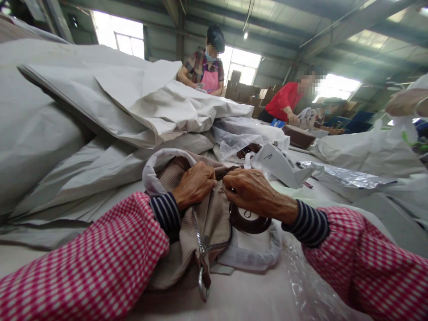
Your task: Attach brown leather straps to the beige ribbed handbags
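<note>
A beige ribbed handbag (187,245) lies in front of me, its metal zipper (199,234) partly undone and a metal ring (203,285) hanging at the near end. My left hand (197,185) is closed on the bag's upper edge, fingers curled out of sight. Close beside it, my right hand (254,191) pinches the same edge near a small metal fitting. White wrapping covers one handle (167,156) behind my left hand. Another wrapped handle (250,258) lies to the right, next to a coiled dark brown strap (250,223).
Large white paper sheets (100,93) are heaped at the left and back. A white card box (281,165) and clear plastic (310,276) lie to the right. Two people stand beyond, one in a pink apron (210,81), one in a red top (284,100).
</note>
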`<act>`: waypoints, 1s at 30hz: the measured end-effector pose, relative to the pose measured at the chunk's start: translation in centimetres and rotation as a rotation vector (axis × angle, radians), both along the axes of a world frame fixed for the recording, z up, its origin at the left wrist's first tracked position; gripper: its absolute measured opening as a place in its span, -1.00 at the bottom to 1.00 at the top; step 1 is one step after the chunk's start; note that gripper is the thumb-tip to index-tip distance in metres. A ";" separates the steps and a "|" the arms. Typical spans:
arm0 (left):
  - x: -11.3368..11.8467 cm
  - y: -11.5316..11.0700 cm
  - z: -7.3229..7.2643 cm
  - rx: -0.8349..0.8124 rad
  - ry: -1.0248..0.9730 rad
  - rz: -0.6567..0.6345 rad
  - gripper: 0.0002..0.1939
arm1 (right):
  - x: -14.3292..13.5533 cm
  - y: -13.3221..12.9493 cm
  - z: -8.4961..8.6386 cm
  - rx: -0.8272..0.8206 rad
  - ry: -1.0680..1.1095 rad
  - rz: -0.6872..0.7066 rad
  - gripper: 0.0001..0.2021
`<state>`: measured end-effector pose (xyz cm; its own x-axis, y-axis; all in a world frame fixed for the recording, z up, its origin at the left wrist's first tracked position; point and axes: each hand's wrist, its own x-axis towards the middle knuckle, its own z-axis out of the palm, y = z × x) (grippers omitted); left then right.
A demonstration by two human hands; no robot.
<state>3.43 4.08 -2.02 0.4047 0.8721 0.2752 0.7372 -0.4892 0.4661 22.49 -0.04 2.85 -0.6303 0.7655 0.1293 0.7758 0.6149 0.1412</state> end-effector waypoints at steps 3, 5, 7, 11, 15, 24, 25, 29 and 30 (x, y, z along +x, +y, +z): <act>0.0 0.1 -0.3 0.008 0.009 -0.026 -0.86 | -0.5 0.4 0.1 -0.015 -0.023 0.002 -0.90; 0.0 0.3 -0.6 0.015 0.020 -0.048 -0.88 | -0.7 0.8 0.1 -0.028 -0.036 0.024 -0.89; 0.0 0.5 -0.8 0.025 0.024 -0.082 -0.87 | -0.6 1.4 0.0 -0.040 -0.041 0.046 -0.90; -0.4 0.6 -0.7 0.015 0.008 -0.164 -0.86 | 0.1 2.6 -0.5 -0.072 -0.003 0.094 -0.92; -0.8 0.4 -0.1 -0.027 0.019 -0.197 -0.86 | 0.6 3.1 -1.3 -0.128 0.051 0.148 -0.94; -0.5 0.3 0.0 -0.055 -0.306 -0.264 -0.89 | 2.3 3.0 -1.1 -0.213 0.245 0.242 -0.89; -0.4 0.3 0.1 -0.062 -0.339 -0.261 -0.90 | 2.4 3.1 -0.8 -0.219 0.264 0.244 -0.91; 0.0 -0.1 0.6 -0.048 -0.437 -0.249 -0.92 | 2.4 3.4 -0.2 -0.318 0.383 0.174 -0.87; 0.0 -0.2 0.8 -0.061 -0.483 -0.246 -0.92 | 2.3 3.6 -0.4 -0.365 0.451 0.149 -0.86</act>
<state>3.46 3.84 -1.19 0.4387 0.7881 0.4318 0.2998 -0.5814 0.7564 24.77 3.53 2.48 -0.6786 0.7181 0.1542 0.6113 0.6686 -0.4233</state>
